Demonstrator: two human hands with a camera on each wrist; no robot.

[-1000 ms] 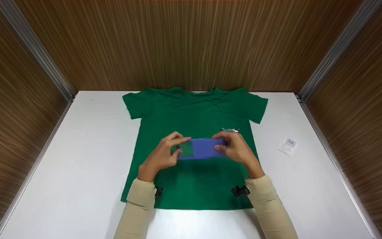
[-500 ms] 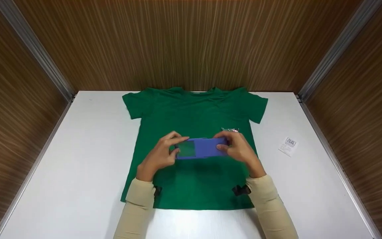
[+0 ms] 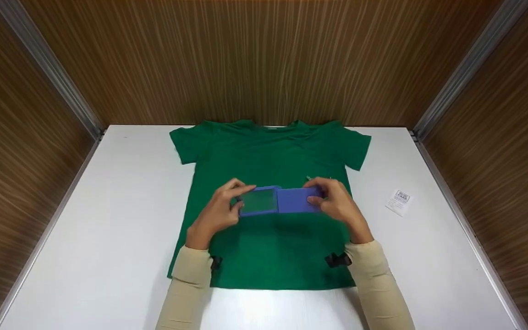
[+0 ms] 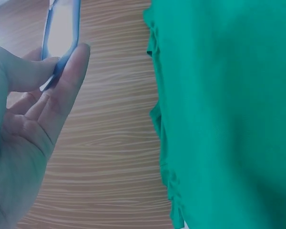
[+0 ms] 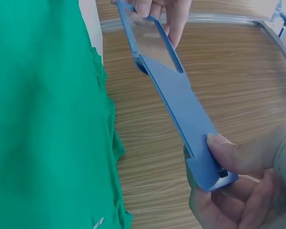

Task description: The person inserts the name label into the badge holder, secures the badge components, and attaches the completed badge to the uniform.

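White table point(image 3: 108, 220), wood-grain walls on three sides, metal strips in the corners. A green shirt point(image 3: 268, 247) lies flat on the table, front up, collar toward the far wall, sleeves spread.

I hold a flat blue case point(image 3: 280, 200) above the shirt's chest, long side across, lifted clear of the cloth. Its left half has a clear window showing green through it; the right half is solid blue.

My left hand point(image 3: 216, 215) pinches the window end, thumb on the near edge and fingertips on the far edge. My right hand point(image 3: 337, 204) grips the solid end, thumb pressed on top, fingers curled under; the right wrist view shows this plainly point(image 5: 229, 162). In the left wrist view only the case's edge point(image 4: 62, 33) shows, between thumb and fingertip.

A small silver bit point(image 3: 310, 178) lies on the shirt just beyond my right hand; what it is I cannot tell. A white tag point(image 3: 398, 202) lies on the table, well right of the shirt. Beige sleeves point(image 3: 374, 284) cover both forearms.
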